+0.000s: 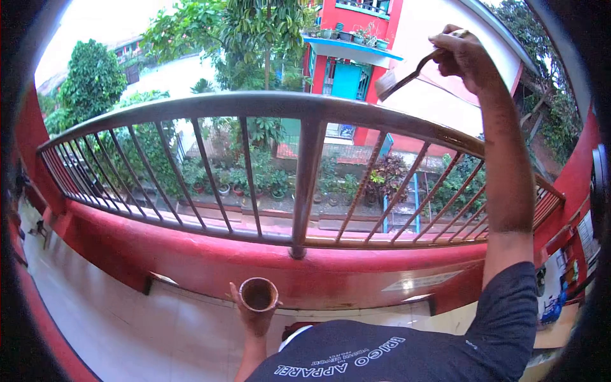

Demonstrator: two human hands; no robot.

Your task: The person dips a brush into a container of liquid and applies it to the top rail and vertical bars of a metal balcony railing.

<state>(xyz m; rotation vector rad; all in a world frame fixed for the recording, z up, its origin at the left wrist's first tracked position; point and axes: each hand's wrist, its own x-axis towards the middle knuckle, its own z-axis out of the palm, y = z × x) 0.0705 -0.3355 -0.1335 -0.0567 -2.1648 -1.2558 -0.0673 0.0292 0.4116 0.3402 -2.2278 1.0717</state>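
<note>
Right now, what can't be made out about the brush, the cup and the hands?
- Head view: cup contents, only a dark inside, too small.
- Left hand fingers, hidden behind the cup.
- Brush bristles, blurred against the bright wall.
- Right hand grip on the handle, seen from behind.

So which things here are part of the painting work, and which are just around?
In use:
paintbrush in the right hand
cup in the left hand
balcony railing, brown along its right part

Just around:
potted plants below
red building opposite
</note>
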